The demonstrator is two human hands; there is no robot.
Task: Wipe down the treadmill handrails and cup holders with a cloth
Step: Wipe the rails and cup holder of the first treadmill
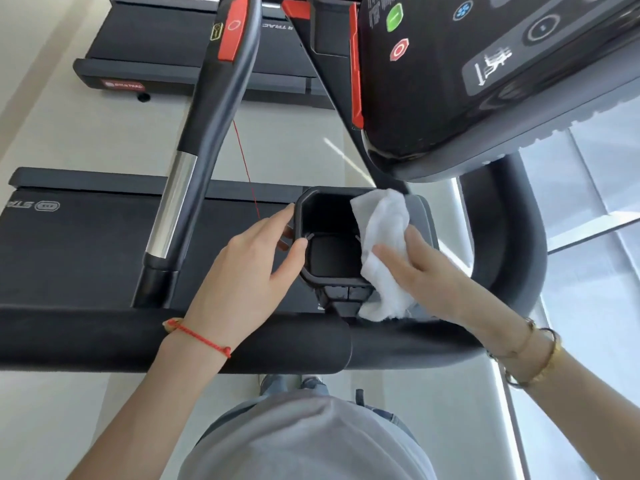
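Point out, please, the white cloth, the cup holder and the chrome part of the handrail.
white cloth (382,237): head view, on its bunched middle.
cup holder (332,258): head view, on its dark inner floor.
handrail (175,202): head view, on the chrome sleeve.

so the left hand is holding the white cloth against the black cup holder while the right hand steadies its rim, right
Not quite: the hands are swapped. The head view shows the right hand holding the crumpled white cloth against the black octagonal plastic cup holder, while the left hand steadies its rim.
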